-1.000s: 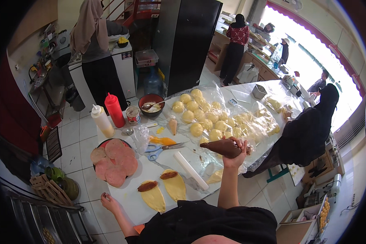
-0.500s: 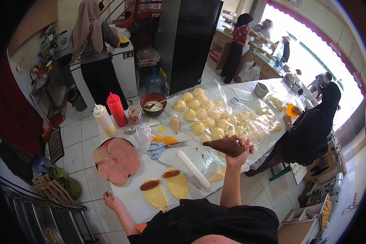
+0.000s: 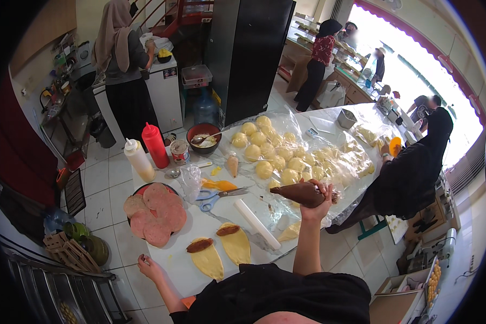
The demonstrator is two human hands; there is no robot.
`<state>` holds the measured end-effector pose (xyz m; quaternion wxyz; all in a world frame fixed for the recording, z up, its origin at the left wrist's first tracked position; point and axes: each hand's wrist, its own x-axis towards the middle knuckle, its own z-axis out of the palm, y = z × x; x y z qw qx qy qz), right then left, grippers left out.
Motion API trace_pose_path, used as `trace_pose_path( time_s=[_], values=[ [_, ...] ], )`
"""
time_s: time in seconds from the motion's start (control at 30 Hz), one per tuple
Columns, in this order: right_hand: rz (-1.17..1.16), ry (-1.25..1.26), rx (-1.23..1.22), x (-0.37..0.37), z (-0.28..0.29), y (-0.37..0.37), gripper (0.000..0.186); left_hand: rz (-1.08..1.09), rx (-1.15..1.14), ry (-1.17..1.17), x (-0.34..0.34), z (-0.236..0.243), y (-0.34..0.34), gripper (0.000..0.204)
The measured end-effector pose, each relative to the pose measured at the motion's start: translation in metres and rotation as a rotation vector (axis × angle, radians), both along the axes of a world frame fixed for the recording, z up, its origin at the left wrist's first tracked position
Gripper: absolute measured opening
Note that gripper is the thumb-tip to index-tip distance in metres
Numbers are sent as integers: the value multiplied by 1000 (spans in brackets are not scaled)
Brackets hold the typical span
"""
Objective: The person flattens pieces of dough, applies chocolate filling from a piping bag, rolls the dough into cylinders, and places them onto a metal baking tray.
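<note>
My right hand [image 3: 320,198] is wrapped round a brown-filled piping bag [image 3: 294,193], held sideways over the table. My left hand [image 3: 147,265] hangs low at the table's left edge, fingers loosely curled, with nothing visible in it. Between my hands lie two flattened dough pieces [image 3: 204,264] [image 3: 235,251], each with a brown strip of filling across its upper part. A white rolling pin [image 3: 256,224] lies right of them, blue scissors [image 3: 210,203] above. Pink round meat slices [image 3: 154,213] cover a plate at the left, near squeeze bottles, red [image 3: 155,146] and white-tipped [image 3: 139,160].
Plastic-covered dough balls [image 3: 278,162] spread over the white table [image 3: 318,119]. A bowl with a spoon [image 3: 202,141] is at its far edge. A co-worker in black [image 3: 405,183] bends at the right; others stand at counters [image 3: 124,75] [image 3: 318,59]. A metal rack [image 3: 48,291] is low left.
The co-worker at the right has raised an orange round item. The co-worker at upper left has shifted an arm. My hands keep their grips, the view having shifted slightly.
</note>
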<state>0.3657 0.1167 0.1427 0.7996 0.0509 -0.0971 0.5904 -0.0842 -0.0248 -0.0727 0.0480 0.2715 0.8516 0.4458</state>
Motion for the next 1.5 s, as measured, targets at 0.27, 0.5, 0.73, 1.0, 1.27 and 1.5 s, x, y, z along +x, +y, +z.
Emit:
trace_pose_path(
  time_s=[0.27, 0.5, 0.73, 1.0, 1.27, 1.5],
  values=[
    [2, 6, 9, 0, -2, 1, 39, 16, -12, 3, -2, -3, 0, 28],
    [-19, -4, -39, -1, 0, 1, 39, 15, -3, 18, -6, -10, -1, 27],
    [-22, 4, -55, -1, 1, 0, 40, 13, -22, 15, -3, -7, -1, 27],
    [-5, 12, -32, 0, -1, 1, 39, 13, -8, 26, -6, -11, -1, 26],
    [-53, -65, -63, -4, 4, -1, 34, 1, 15, 41, -7, -12, -2, 27],
    [-57, -65, -69, -5, 4, -2, 34, 11, 4, 21, -6, -10, -1, 27]
  ],
)
